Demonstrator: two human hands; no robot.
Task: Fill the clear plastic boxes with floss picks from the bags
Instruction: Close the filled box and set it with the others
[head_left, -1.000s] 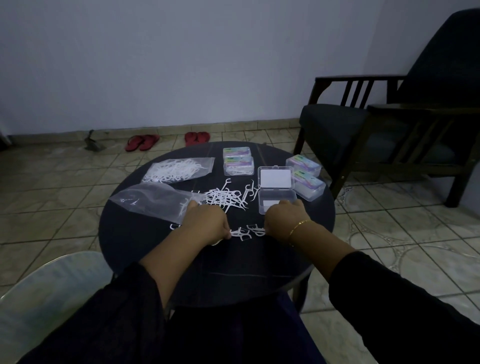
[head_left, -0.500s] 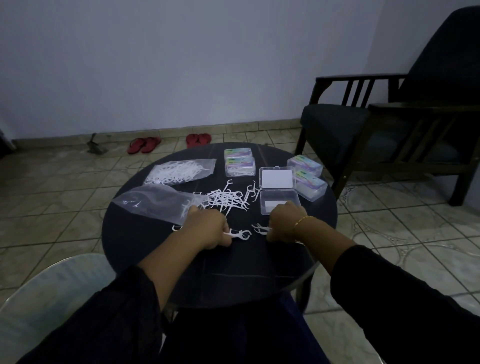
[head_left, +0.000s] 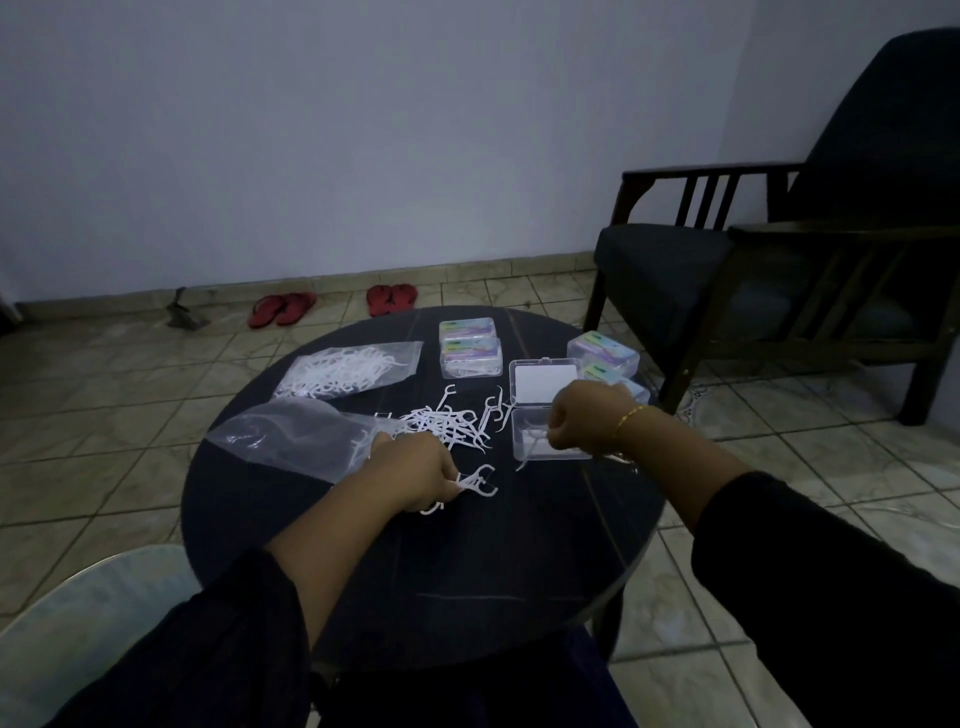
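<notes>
Pinching a small bunch of floss picks (head_left: 475, 484) between thumb and curled fingers, the left hand (head_left: 415, 475) sits low over the near-middle of the round dark counter (head_left: 467, 582), the white heads of the picks sticking out to the right of its grip. The right hand (head_left: 584, 418) hovers over the open clear box (head_left: 545, 410), fingers curled into a closed grip; a white pick or two seems to hang from it into the box's near tray, though the dim light leaves this uncertain. A thin gold bracelet (head_left: 629, 418) circles that wrist. The box's lid stands open on the far side, showing a white card inside.

Between the two hands and a little farther out lies a loose pile of floss picks (head_left: 441, 421), scattered on the counter. Just left of the pile an almost empty clear bag (head_left: 291, 439) lies flat, its mouth toward the left hand. Beyond it, at far left, a second bag (head_left: 348, 369) is full of white picks. At the far edge rest two closed boxes stacked together (head_left: 470, 345), with coloured labels, and at far right two more closed boxes (head_left: 602, 356) sit just beyond the open one.

On the tiled floor (head_left: 104, 395) beyond the counter are two pairs of red sandals (head_left: 332, 306) by the wall. A dark wooden armchair (head_left: 779, 260) stands at right.
</notes>
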